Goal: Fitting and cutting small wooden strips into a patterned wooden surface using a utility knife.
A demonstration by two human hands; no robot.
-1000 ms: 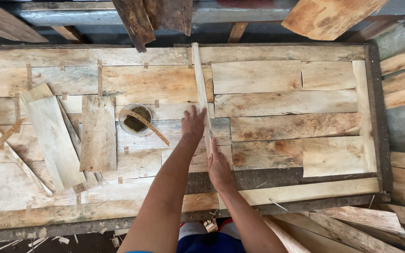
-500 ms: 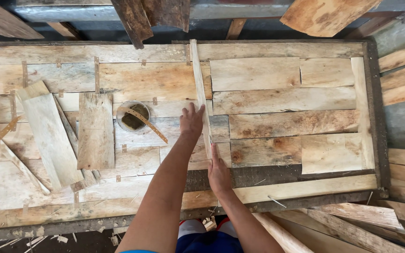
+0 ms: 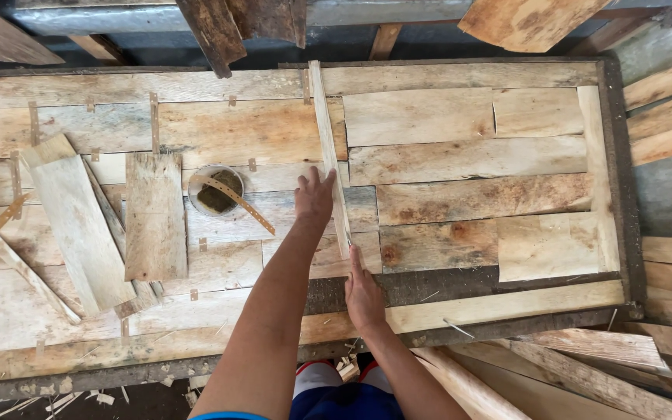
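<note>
A long narrow wood strip [image 3: 326, 148] lies front to back across the middle of a big panel of pale veneer sheets [image 3: 460, 163]. My left hand [image 3: 313, 197] rests flat with spread fingers just left of the strip, touching its edge. My right hand [image 3: 362, 292] lies flat near the strip's near end, fingers pointing at it, over a dark bare gap [image 3: 429, 284] in the panel. Neither hand grips anything.
A small round tub [image 3: 216, 190] with a stick [image 3: 236, 204] across it stands left of my left hand. Loose veneer pieces [image 3: 79, 225] lie at the left. More boards [image 3: 663, 109] are stacked right and below; a dark frame edge [image 3: 624, 179] borders the panel.
The view has shifted slightly. My right hand has slid a little toward me along the strip's near end; my left hand stays by the strip.
</note>
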